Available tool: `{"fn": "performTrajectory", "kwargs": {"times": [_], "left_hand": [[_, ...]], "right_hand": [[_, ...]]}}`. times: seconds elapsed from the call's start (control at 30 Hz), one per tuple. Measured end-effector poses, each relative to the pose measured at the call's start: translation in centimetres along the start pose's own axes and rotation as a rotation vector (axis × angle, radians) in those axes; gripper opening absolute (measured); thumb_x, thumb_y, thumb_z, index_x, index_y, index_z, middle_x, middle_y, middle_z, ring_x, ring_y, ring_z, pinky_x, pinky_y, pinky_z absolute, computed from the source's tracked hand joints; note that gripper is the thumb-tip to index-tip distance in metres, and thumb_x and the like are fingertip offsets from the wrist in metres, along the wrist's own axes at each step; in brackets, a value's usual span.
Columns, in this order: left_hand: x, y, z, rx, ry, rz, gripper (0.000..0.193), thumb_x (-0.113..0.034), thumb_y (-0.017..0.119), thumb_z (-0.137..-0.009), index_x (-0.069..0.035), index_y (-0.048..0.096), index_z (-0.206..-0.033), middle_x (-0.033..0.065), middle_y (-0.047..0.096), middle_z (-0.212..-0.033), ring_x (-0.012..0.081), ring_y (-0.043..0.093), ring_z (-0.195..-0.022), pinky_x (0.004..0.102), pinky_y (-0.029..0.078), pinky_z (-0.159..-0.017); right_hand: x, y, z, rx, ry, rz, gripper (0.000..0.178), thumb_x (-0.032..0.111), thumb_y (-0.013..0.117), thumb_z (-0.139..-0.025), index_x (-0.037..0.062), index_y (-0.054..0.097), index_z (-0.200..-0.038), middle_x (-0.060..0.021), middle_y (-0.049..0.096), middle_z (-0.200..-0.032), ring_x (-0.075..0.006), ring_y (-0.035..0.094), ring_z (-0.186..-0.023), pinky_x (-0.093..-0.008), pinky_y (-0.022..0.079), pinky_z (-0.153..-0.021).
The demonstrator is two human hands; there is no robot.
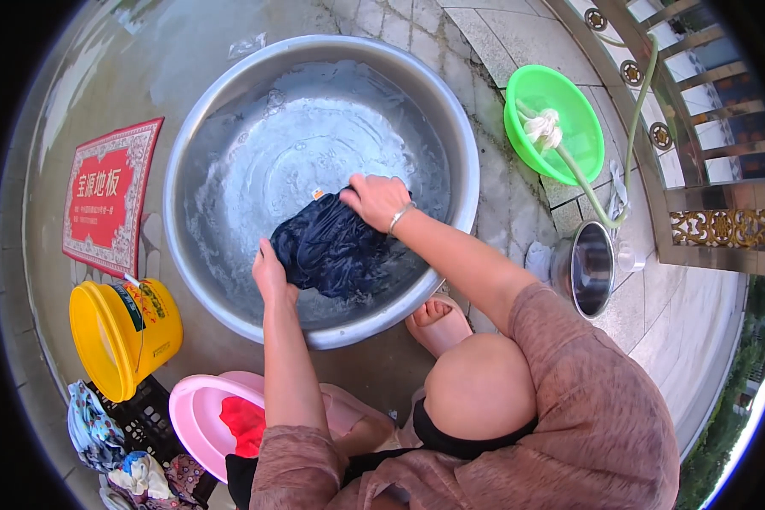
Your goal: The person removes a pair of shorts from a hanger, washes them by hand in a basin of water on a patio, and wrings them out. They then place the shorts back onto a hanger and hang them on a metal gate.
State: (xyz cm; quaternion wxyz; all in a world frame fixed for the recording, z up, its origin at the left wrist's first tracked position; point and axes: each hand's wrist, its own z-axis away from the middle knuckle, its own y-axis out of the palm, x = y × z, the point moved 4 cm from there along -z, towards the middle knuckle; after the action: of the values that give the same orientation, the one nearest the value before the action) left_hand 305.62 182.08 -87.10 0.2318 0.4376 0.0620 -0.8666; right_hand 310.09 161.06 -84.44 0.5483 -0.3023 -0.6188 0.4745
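Observation:
A large round metal basin [197,280] with water in it stands in front of me. In its near half lies a wet, dark navy garment [336,248], bunched up, with a small orange-and-white tag at its far edge. My left hand [272,274] grips the garment's left edge. At the far right edge, my right hand [377,202] is closed on the cloth, a bracelet on that wrist. The fingertips of both hands are partly hidden by the fabric.
Left are a red mat [102,200] and yellow bucket [157,319]; a pink basin [197,412] holds red cloth, beside piled clothes [144,480]. Right, a green basin [582,127] holds a hose [582,180] wrapped in white cloth, near a steel pot [593,270] and metal gate [710,200].

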Motion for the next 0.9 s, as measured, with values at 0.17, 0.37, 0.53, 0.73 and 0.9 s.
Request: {"fn": "performTrajectory", "kwargs": {"times": [0.17, 0.37, 0.53, 0.73, 0.9], "left_hand": [[2.9, -0.2, -0.9, -0.007, 0.106, -0.686, 0.042, -0.032, 0.047, -0.084, 0.009, 0.056, -0.085, 0.0125, 0.058, -0.082, 0.0182, 0.054, -0.073, 0.0315, 0.043, -0.068], [0.1, -2.9, -4.2, -0.084, -0.055, 0.559, 0.034, -0.037, 0.044, -0.086, -0.004, 0.051, -0.091, 0.0064, 0.053, -0.075, 0.018, 0.052, -0.071, 0.0326, 0.045, -0.07], [-11.8, -5.0, -2.0, 0.046, 0.293, 0.668, 0.037, -0.04, 0.041, -0.086, -0.004, 0.05, -0.091, 0.0057, 0.05, -0.074, 0.017, 0.049, -0.068, 0.0317, 0.045, -0.065], [-18.9, -4.9, 2.6, 0.149, 0.598, 0.569, 0.035, -0.034, 0.037, -0.089, -0.002, 0.051, -0.092, 0.0067, 0.05, -0.074, 0.0161, 0.051, -0.069, 0.0288, 0.045, -0.064], [-15.4, -4.9, 1.3, 0.036, 0.525, -0.155, 0.029, -0.028, 0.046, -0.086, -0.001, 0.058, -0.083, 0.0034, 0.052, -0.067, 0.0146, 0.052, -0.06, 0.028, 0.045, -0.059]], "right_hand": [[-0.7, 2.3, 2.0, 0.337, -0.099, 0.167, 0.036, 0.041, 0.045, -0.079, 0.0181, 0.051, -0.107, -0.0113, 0.057, -0.092, -0.0265, 0.054, -0.088, -0.0424, 0.039, -0.075], [-3.2, -0.9, -2.0, -0.057, 0.0, -0.416, 0.022, 0.02, 0.048, -0.078, 0.0133, 0.059, -0.096, -0.0145, 0.059, -0.085, -0.0268, 0.057, -0.082, -0.0357, 0.044, -0.073], [-5.3, -10.4, -3.9, -0.499, 0.194, -1.104, 0.022, 0.015, 0.053, -0.08, 0.006, 0.058, -0.1, 0.0066, 0.046, -0.065, -0.0022, 0.039, -0.058, -0.02, 0.036, -0.053], [-6.4, -16.5, -3.4, -0.508, -0.036, -1.341, 0.023, 0.014, 0.051, -0.082, 0.006, 0.057, -0.103, 0.0039, 0.056, -0.082, -0.0045, 0.046, -0.069, -0.0183, 0.037, -0.062], [-8.2, -13.7, -0.8, -0.241, 0.143, -0.793, 0.021, 0.016, 0.049, -0.082, 0.0099, 0.058, -0.1, 0.0044, 0.051, -0.078, -0.0056, 0.045, -0.07, -0.0213, 0.041, -0.064]]}}
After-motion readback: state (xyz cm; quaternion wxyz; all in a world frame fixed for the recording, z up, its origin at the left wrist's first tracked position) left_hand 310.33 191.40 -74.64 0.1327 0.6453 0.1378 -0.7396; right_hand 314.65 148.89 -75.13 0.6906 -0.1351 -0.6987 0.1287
